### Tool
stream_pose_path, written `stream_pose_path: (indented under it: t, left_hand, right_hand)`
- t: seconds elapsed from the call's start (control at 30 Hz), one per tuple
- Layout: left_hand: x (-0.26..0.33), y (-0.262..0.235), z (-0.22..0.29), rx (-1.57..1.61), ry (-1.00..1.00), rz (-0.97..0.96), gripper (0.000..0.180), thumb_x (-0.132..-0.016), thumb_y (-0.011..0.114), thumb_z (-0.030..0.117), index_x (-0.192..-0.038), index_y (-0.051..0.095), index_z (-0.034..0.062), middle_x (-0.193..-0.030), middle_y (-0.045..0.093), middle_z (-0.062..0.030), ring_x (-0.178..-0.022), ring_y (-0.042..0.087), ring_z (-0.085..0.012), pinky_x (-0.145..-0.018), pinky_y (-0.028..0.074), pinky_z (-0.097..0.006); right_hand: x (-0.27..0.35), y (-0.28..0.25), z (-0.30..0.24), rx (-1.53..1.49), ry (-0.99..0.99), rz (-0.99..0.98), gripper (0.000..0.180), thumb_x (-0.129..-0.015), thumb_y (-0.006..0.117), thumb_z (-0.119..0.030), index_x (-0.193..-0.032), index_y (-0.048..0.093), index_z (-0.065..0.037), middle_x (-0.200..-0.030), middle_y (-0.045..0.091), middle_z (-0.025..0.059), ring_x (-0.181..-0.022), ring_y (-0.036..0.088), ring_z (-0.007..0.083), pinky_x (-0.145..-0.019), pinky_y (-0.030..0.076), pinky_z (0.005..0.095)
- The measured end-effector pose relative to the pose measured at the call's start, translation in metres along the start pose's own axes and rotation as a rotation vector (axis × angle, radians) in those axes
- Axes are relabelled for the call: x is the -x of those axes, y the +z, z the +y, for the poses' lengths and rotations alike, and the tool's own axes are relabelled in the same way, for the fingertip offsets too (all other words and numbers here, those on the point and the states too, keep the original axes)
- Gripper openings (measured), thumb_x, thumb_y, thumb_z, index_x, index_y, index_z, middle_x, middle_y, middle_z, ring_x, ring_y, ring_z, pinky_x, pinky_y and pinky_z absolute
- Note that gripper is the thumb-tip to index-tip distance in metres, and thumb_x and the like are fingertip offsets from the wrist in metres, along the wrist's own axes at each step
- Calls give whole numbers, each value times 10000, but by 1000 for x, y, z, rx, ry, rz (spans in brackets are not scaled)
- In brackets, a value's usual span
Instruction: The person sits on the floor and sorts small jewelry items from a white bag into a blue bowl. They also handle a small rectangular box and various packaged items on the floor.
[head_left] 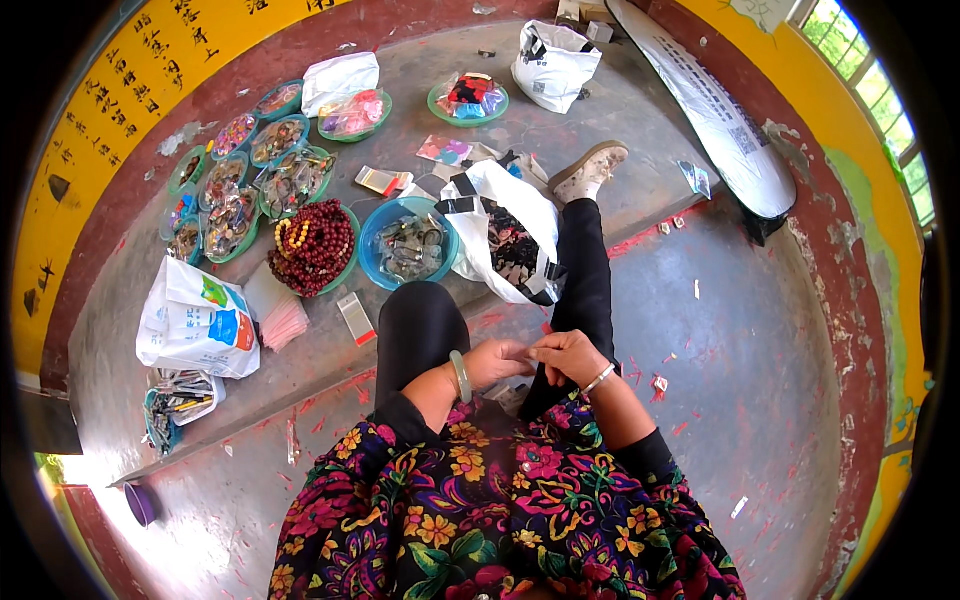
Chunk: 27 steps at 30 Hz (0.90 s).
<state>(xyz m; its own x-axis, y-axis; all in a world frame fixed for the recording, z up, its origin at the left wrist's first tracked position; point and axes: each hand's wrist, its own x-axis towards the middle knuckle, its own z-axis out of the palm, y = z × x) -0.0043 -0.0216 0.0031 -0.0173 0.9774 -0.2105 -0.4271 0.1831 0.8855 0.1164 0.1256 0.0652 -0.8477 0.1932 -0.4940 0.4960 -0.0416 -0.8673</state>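
Over my lap, my left hand (497, 363) and my right hand (570, 357) meet at the fingertips. Both have their fingers closed in a pinch; whatever lies between them is too small to make out. Just below the hands, something clear and crinkled (512, 393), like plastic, shows against my dark clothes. A pale bangle (461, 377) circles my left wrist, and a thin bracelet (599, 377) my right. Beyond my knees, a white sack (480, 250) full of dark bits stands beside a blue basin (372, 238) of small clear packets.
A green basin holds dark red beads (318, 255). Several bowls of trinkets (228, 180) cluster far left. A white bag (190, 335) stands near a tub of tools (185, 395). A step edge (330, 388) crosses the floor. A long white board (705, 110) lies right.
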Motion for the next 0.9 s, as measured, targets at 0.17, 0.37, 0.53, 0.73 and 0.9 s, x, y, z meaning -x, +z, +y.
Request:
stream_pose_path:
  t: [0.17, 0.37, 0.53, 0.73, 0.9]
  left_hand:
    - [3, -4, -2, -6, -124, 158, 228, -854, 514, 108, -1038, 569, -15, -909, 616, -107, -817, 609, -175, -760, 480, -277]
    - [2, -6, -5, -39, -142, 191, 226, -860, 506, 122, -1022, 581, -16, -880, 625, -123, -796, 623, -189, -733, 492, -276]
    - [4, -4, -1, -69, -143, 194, 231, -854, 504, 113, -1016, 581, -32, -859, 629, -133, -801, 622, -189, -730, 491, -274]
    - [6, 0, 4, -110, -76, 85, 232, -841, 501, 75, -1028, 574, -42, -883, 630, -128, -821, 615, -188, -771, 472, -279]
    - [6, 2, 3, -160, -31, 13, 212, -832, 528, 99, -990, 600, -22, -840, 643, -104, -777, 609, -148, -744, 464, -257]
  right_hand:
    - [1, 11, 1, 458, -328, 301, 75, -724, 618, -149, -730, 666, -92, -530, 557, 56, -447, 546, 168, -436, 429, 286]
    - [1, 14, 1, 733, -585, 494, 67, -630, 622, -112, -682, 660, -129, -703, 598, 87, -629, 580, 258, -559, 470, 325]
    - [-3, 13, 5, 577, -683, 414, 54, -639, 634, -87, -691, 647, -75, -719, 596, 89, -615, 585, 231, -548, 465, 292]
    - [9, 5, -8, 126, -337, 118, 111, -722, 647, -79, -802, 649, -1, -683, 610, 21, -534, 512, 76, -475, 403, 213]
    - [16, 0, -18, 132, -135, -2, 108, -746, 630, -70, -830, 661, -11, -639, 582, 0, -425, 424, 32, -370, 312, 198]
